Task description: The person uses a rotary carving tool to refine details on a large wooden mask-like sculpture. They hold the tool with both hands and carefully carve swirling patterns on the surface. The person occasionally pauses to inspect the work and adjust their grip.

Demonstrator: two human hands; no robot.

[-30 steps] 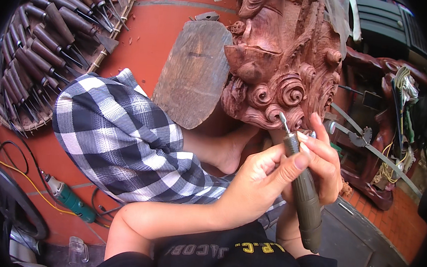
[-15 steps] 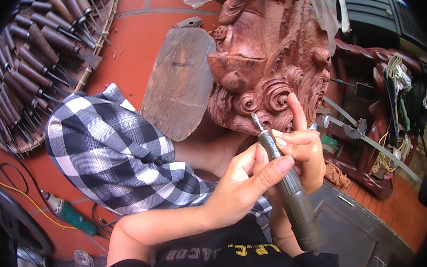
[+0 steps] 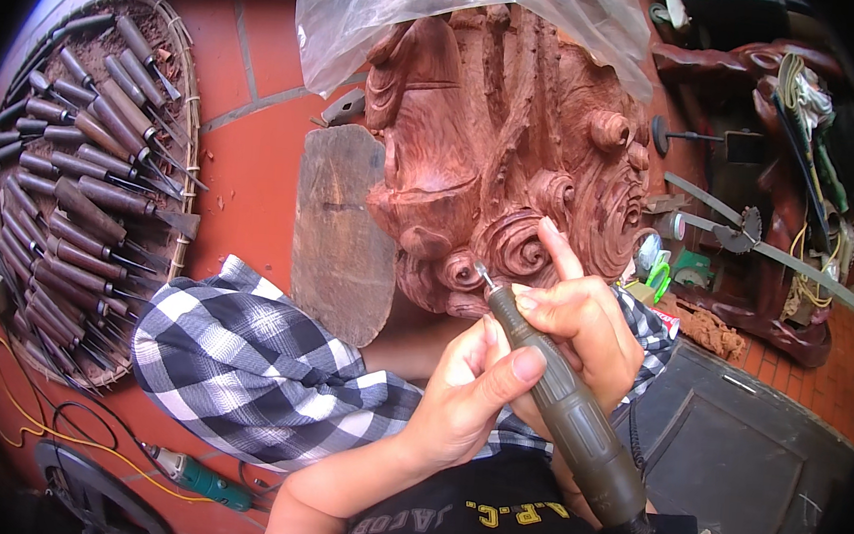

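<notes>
A dark olive handheld rotary tool (image 3: 575,419) lies slanted across both my hands. My right hand (image 3: 591,330) wraps round its front part, with the index finger stretched out to the swirls of a reddish-brown wood carving (image 3: 436,147). My left hand (image 3: 473,381) grips the tool's near side, thumb along the body. The slim metal bit (image 3: 484,272) points at a small round curl (image 3: 459,269) low on the carving. Whether the bit touches the wood I cannot tell. Clear plastic sheet (image 3: 367,11) drapes over the carving's far end.
Left, a woven tray (image 3: 192,128) holds many wooden-handled chisels (image 3: 102,196). A worn wooden board (image 3: 344,240) lies beside the carving. Checkered cloth (image 3: 240,353) covers my leg. A green power tool (image 3: 215,481) and cords (image 3: 43,428) are at lower left. A dark panel (image 3: 733,452) is at right.
The view has shifted, so the carving and chisel tray sit lower in it. My hands keep their hold on the rotary tool, whose bit now points beside the small curl rather than below it.
</notes>
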